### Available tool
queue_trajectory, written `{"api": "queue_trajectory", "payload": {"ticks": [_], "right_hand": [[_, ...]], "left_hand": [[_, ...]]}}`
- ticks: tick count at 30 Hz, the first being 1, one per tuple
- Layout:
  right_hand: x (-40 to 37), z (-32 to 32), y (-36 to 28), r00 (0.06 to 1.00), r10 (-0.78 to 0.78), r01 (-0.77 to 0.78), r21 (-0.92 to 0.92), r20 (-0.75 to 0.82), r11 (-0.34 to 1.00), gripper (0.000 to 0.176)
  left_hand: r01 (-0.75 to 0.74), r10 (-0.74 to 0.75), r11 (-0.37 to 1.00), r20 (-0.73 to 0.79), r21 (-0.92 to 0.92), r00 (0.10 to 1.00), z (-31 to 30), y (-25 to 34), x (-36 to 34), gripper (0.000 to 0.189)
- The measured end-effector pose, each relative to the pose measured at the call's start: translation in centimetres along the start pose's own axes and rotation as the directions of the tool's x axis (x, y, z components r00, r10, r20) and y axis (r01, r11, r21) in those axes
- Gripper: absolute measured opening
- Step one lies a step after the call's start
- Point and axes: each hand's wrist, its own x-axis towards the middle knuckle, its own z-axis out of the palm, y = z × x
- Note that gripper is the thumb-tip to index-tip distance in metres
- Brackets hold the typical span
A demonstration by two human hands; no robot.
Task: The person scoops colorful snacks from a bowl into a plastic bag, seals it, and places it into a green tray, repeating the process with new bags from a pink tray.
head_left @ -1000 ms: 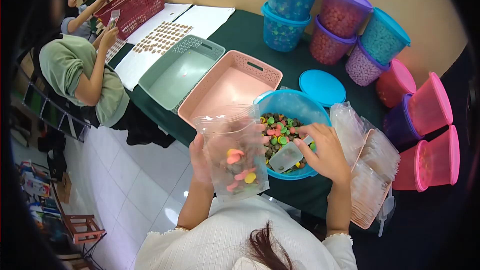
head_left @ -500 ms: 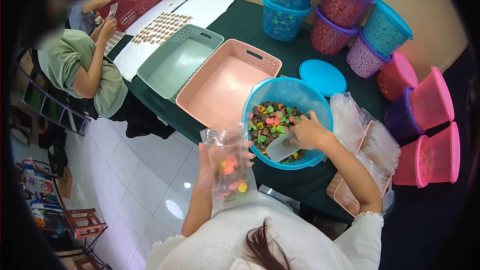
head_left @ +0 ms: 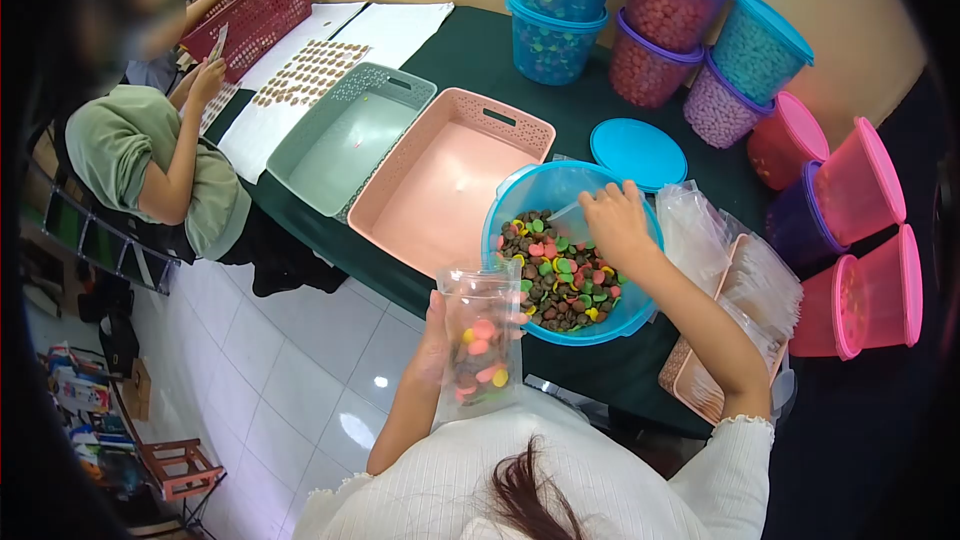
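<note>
My left hand (head_left: 435, 340) fingers grip the bag (head_left: 480, 335); my right hand (head_left: 615, 225) sits inside the tub (head_left: 515, 190) rim at 1 o'clock, grip unclear.

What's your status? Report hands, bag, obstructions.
Left hand shut on clear bag, part filled with coloured discs. Right hand down in blue bowl, grip unclear. Nothing between bag and bowl.

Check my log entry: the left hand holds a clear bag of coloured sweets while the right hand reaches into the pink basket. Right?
One slip: the head view shows the right hand reaching into the blue bowl instead. The left hand does hold the clear bag of coloured sweets.
</note>
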Motion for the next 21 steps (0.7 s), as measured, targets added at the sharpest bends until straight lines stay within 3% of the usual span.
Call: {"api": "queue_trajectory", "payload": {"ticks": [1, 3, 5, 7, 9, 15, 18, 21], "right_hand": [[0.0, -0.3, 0.2, 1.0, 0.004, -0.004, 0.002, 0.004, 1.0, 0.009], [-0.2, -1.4, 0.8, 0.962, 0.025, -0.084, 0.206, 0.272, 0.975, 0.01], [-0.7, -1.1, 0.2, 0.953, 0.005, -0.076, 0.222, 0.304, 0.972, 0.011], [-0.6, -1.6, 0.0, 0.943, -0.011, -0.072, 0.238, 0.333, 0.969, 0.014], [-0.3, -2.6, 0.3, 0.817, -0.097, -0.233, 0.479, 0.569, 0.846, 0.014], [-0.5, -1.7, 0.8, 0.758, -0.257, -0.255, 0.635, 0.6, 0.73, 0.023], [0.0, -3.9, 2.6, 0.819, -0.222, -0.246, 0.673, 0.529, 0.698, 0.027], [0.6, -7.6, 4.2, 0.874, -0.113, -0.281, 0.682, 0.472, 0.675, 0.029]], "left_hand": [[0.01, -0.01, 1.0, -0.003, 0.007, 1.0, -0.1, 0.2, 0.0, 0.099], [0.028, -0.028, 0.999, -0.005, 0.014, 1.0, -0.7, 0.4, 0.1, 0.099], [0.044, -0.041, 0.999, 0.09, -0.027, 0.995, -1.7, 0.6, 0.4, 0.093], [0.053, -0.05, 0.998, 0.091, -0.027, 0.995, -2.0, 1.0, 0.8, 0.093], [0.066, -0.063, 0.997, 0.09, -0.026, 0.994, -2.4, 1.3, 1.1, 0.093], [0.051, -0.054, 0.999, 0.168, 0.018, 0.984, -3.6, 2.4, 2.2, 0.096], [0.125, -0.067, 0.957, 0.219, -0.262, 0.973, -2.9, 2.8, 3.0, 0.094], [0.262, -0.158, 0.92, 0.334, -0.293, 0.929, -2.5, 3.2, 3.8, 0.095]]}}
